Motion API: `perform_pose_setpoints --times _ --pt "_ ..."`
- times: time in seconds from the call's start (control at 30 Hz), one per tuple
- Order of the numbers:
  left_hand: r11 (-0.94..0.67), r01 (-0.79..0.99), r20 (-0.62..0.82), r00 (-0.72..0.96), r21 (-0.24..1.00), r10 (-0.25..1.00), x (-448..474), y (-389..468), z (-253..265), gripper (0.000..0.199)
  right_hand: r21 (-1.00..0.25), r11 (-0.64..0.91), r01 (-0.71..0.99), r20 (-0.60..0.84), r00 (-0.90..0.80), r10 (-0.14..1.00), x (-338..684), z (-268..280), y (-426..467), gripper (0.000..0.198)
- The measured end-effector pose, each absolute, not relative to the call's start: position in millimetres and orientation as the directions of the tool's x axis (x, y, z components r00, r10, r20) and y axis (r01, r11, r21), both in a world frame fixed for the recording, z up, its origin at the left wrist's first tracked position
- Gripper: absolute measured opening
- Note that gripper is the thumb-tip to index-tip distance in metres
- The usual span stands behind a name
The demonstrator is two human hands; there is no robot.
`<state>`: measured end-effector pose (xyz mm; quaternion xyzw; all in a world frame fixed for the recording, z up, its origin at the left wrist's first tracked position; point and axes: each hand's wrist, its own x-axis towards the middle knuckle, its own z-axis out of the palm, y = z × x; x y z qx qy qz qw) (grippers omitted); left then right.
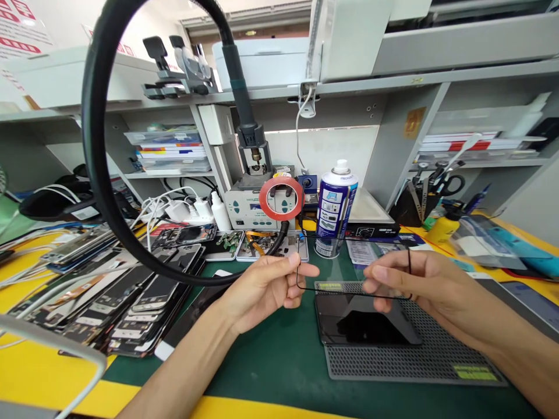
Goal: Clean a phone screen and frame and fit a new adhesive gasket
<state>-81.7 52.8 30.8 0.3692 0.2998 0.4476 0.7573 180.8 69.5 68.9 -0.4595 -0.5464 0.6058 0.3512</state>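
Note:
Both hands hold a thin black rectangular frame (336, 291), seemingly a phone bezel, in the air above the mat. At its left end, my left hand (273, 282) pinches the short side between thumb and fingers. My right hand (406, 276) grips the opposite end, its fingers closed around the lower edge. Below the frame lies a dark, glossy phone-sized screen (367, 323), partly hidden by my right hand. It rests on a grey perforated pad (393, 369) on the green mat (271, 361).
A thick black hose (89, 122) loops across the left side. Stacked phone screens (144, 308) lie at left. Behind stand a red tape roll (262, 198), a control station (244, 206), a spray can (334, 209) and a yellow bottle (443, 227).

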Motion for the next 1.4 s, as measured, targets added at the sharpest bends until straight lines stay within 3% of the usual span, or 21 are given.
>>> perform_pose_setpoints --times 0.4,0.67,0.9,1.03,1.1,1.23,1.4 --pt "0.312 -0.452 -0.126 0.395 0.835 0.91 -82 53 32 0.03 -0.985 -0.149 0.086 -0.168 -0.296 0.94 178 71 67 0.041" --pt "0.22 -0.404 -0.101 0.295 0.888 0.95 -76 50 36 0.035 -0.986 -0.133 0.1 -0.16 -0.347 0.924 184 66 73 0.041" --pt "0.068 -0.204 -0.039 0.143 0.977 0.989 -72 49 34 0.03 -0.986 -0.1 0.132 -0.139 -0.328 0.935 184 62 74 0.045" --pt "0.003 -0.094 0.007 0.111 0.996 0.994 -71 49 34 0.039 -0.984 -0.111 0.139 -0.15 -0.315 0.937 184 61 75 0.044" --pt "-0.018 -0.061 0.024 0.111 0.998 0.993 -73 49 35 0.032 -0.984 -0.11 0.142 -0.148 -0.293 0.945 184 60 76 0.042" --pt "-0.007 -0.038 0.012 0.126 0.999 0.992 -77 49 36 0.018 -0.987 -0.074 0.143 -0.118 -0.327 0.938 187 58 79 0.041" --pt "0.086 -0.116 -0.064 0.186 0.99 0.98 -82 50 37 0.021 -0.985 -0.093 0.144 -0.133 -0.305 0.943 184 63 75 0.042"
